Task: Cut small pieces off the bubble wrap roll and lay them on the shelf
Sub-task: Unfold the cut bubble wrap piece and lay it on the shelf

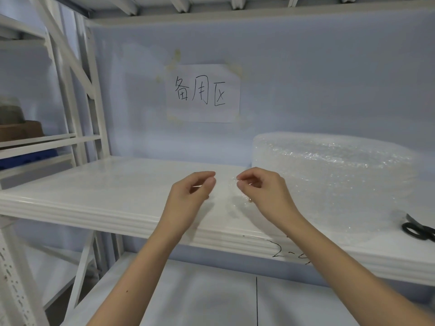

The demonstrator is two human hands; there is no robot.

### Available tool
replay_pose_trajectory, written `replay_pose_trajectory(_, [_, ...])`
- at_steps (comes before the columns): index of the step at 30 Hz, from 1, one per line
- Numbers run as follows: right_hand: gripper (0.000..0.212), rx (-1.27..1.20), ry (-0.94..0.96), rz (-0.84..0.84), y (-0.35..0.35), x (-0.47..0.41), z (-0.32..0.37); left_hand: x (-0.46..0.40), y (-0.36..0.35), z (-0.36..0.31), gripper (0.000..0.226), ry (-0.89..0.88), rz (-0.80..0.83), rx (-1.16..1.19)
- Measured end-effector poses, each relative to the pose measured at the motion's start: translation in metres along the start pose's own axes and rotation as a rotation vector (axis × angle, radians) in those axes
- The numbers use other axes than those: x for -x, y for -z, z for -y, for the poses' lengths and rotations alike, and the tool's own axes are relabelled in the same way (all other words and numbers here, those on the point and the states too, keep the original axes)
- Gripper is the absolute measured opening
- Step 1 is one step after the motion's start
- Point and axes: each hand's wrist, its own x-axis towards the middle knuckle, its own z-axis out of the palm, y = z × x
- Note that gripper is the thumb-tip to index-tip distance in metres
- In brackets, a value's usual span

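Head view: both hands are raised over the front middle of the white shelf. Left hand has thumb and forefinger curled toward each other; right hand likewise, fingertips drawn together. Between and just below them lies a small clear piece of bubble wrap; its edges are faint, so I cannot tell whether either hand actually pinches it. Bubble wrap roll lies on the right of the shelf against the back wall, its loose sheet spread forward to the shelf's front lip. Black-handled scissors rest on that sheet at the far right, well apart from the hands. Paper sign with handwritten characters is stuck on the back wall above. A neighbouring rack stands to the left, holding a brown box.
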Motion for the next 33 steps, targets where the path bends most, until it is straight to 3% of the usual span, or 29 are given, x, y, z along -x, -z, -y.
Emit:
replay_pose_trajectory(4, [0.012, -0.163, -0.012, 0.077, 0.004, 0.009, 0.012, 0.007, -0.013, -0.001, 0.028, 0.010, 0.168, 0.121])
replay_pose_trajectory(16, [0.004, -0.315, -0.068, 0.145, 0.006, 0.015, 0.013, 0.011, -0.026, -0.007, 0.002, 0.025, 0.127, 0.239])
replay_pose_trajectory(21, [0.010, -0.373, -0.142, 0.156, 0.011, 0.015, 0.016, 0.008, -0.024, -0.007, 0.002, 0.061, 0.109, 0.279])
replay_pose_trajectory(25, [0.014, -0.362, -0.096, 0.175, 0.013, 0.011, 0.022, 0.008, -0.026, -0.009, 0.004, 0.057, 0.126, 0.253])
replay_pose_trajectory(33, [0.005, -0.332, -0.093, 0.169, 0.011, 0.000, 0.024, 0.010, -0.026, -0.008, 0.019, 0.101, 0.177, 0.262])
